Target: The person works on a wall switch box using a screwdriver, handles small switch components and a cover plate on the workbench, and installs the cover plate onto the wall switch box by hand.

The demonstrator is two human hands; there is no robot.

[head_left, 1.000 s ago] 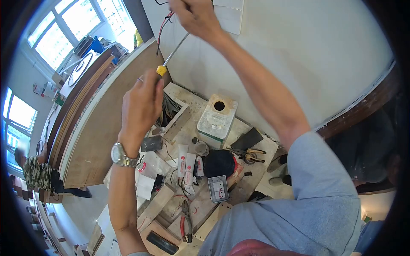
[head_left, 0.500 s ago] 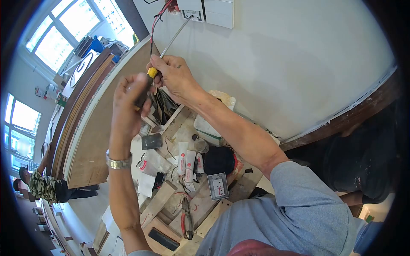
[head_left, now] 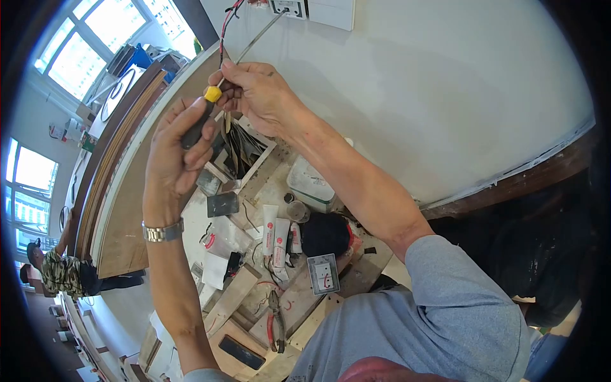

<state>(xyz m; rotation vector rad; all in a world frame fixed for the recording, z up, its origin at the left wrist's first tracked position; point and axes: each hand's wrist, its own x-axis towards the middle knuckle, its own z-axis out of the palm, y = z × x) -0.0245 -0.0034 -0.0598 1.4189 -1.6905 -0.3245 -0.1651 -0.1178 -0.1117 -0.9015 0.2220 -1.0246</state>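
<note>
A screwdriver with a black and yellow handle (head_left: 212, 95) slants up towards a wall socket (head_left: 288, 8) at the top. Its tip meets the middle of the socket. My left hand (head_left: 175, 148), with a watch at the wrist, has its fingers around the black part of the handle. Higher up, my right hand (head_left: 254, 95) pinches the metal shaft just beyond the yellow collar. Red and black wires (head_left: 224, 32) hang from the wall left of the shaft, close to my right fingertips. Beside the socket is a white cover plate (head_left: 331, 13).
Below lie pliers (head_left: 275, 321), a phone (head_left: 242, 352), white tubes (head_left: 280, 239), a grey box (head_left: 323, 274), a black cap (head_left: 325, 234) and a metal can (head_left: 310, 181). A person in camouflage (head_left: 60, 274) is at the left. Someone in dark clothes (head_left: 509, 235) is at the right.
My right hand has come down from the wall area onto the screwdriver's shaft. My left hand has shifted left and lower, its grip loosened and changed around the handle.
</note>
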